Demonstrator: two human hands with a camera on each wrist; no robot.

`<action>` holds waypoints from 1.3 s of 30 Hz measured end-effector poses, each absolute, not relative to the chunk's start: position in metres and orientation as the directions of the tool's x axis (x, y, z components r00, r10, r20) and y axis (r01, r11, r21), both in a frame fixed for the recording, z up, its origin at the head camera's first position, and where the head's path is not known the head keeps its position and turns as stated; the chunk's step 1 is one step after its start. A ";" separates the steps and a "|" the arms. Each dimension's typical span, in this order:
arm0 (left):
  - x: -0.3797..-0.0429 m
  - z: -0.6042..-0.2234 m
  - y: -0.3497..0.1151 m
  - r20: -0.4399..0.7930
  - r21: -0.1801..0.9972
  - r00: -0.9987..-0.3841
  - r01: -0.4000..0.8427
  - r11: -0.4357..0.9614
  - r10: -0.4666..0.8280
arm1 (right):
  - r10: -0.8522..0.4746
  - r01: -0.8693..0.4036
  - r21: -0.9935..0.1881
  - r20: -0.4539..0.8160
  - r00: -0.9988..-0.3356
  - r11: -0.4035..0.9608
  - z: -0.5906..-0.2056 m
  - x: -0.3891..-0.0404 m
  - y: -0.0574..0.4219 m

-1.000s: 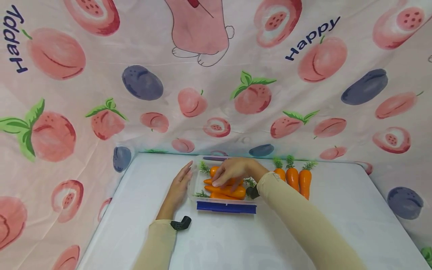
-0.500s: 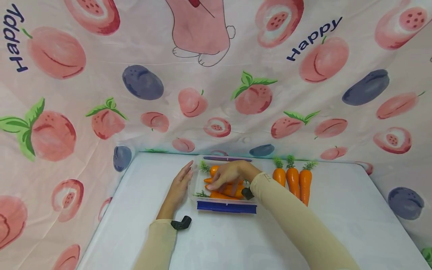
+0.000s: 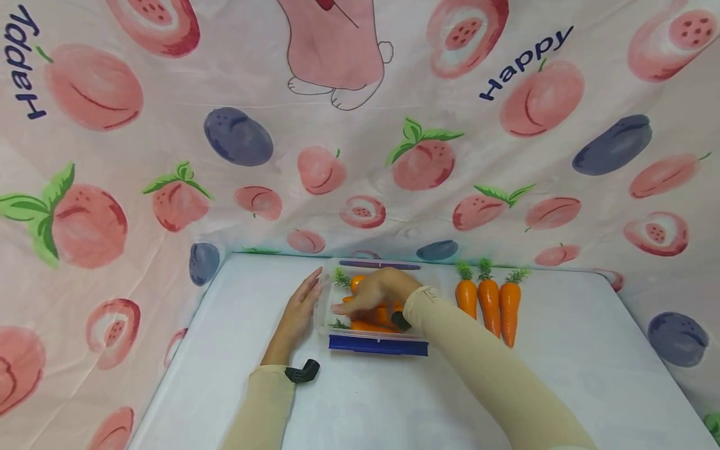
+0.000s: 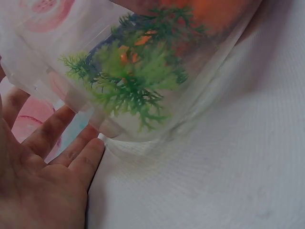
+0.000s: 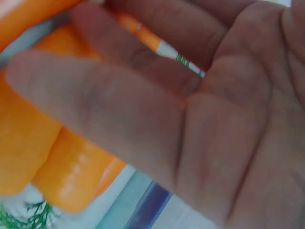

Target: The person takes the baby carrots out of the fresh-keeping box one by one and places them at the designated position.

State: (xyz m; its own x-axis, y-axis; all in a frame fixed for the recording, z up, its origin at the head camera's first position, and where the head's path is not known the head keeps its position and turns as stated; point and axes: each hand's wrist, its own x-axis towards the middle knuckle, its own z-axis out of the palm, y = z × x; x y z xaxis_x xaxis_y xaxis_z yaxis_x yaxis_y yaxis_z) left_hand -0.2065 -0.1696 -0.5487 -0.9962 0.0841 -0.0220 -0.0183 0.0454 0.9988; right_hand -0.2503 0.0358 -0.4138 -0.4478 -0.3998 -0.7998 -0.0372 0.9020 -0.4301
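Observation:
A clear plastic box (image 3: 360, 336) with several orange toy carrots (image 3: 371, 327) inside stands at the table's far middle. My left hand (image 3: 298, 312) rests against its left side; in the left wrist view the straight fingertips touch the clear wall, with green carrot leaves (image 4: 136, 81) behind it. My right hand (image 3: 377, 290) reaches down into the box over the carrots and hides part of them. In the right wrist view, its extended fingers lie across orange carrots (image 5: 24, 143), with none gripped.
Three more carrots (image 3: 489, 306) lie side by side on the white table (image 3: 365, 400), right of the box, leaves toward the back. A blue latch flap (image 3: 378, 345) hangs open along the box's front. A fruit-print cloth (image 3: 360, 162) rises behind and beside the table.
My right hand has moved left and slightly down over the carrots in the box, its fingers reaching toward the box's left end. The left hand has stayed in place.

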 end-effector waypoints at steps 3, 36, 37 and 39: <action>-0.207 -0.549 -0.170 -0.018 0.999 -0.996 -0.015 0.035 0.083 | -0.367 -0.053 -0.387 -0.812 -0.454 0.921 -0.413 -0.249 0.028; -0.206 -0.548 -0.170 -0.006 0.999 -0.996 -0.002 0.052 0.089 | -0.436 -0.077 -0.434 -0.847 -0.306 0.898 -0.424 -0.262 0.052; -0.206 -0.548 -0.170 -0.006 0.999 -0.996 -0.001 0.052 0.088 | -0.434 -0.070 -0.434 -0.850 -0.299 0.898 -0.423 -0.261 0.052; -0.206 -0.548 -0.170 -0.003 0.999 -0.996 0.002 0.054 0.088 | -0.436 -0.060 -0.439 -0.852 -0.289 0.897 -0.422 -0.262 0.052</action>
State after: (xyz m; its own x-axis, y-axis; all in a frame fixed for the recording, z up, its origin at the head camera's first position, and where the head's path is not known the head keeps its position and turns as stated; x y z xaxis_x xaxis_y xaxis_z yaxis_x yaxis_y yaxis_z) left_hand -0.2059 -0.1695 -0.5477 -0.9961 0.0879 -0.0028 0.0019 0.0542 0.9985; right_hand -0.2616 0.0520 -0.4224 -0.2892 -0.4364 -0.8520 -0.0603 0.8966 -0.4387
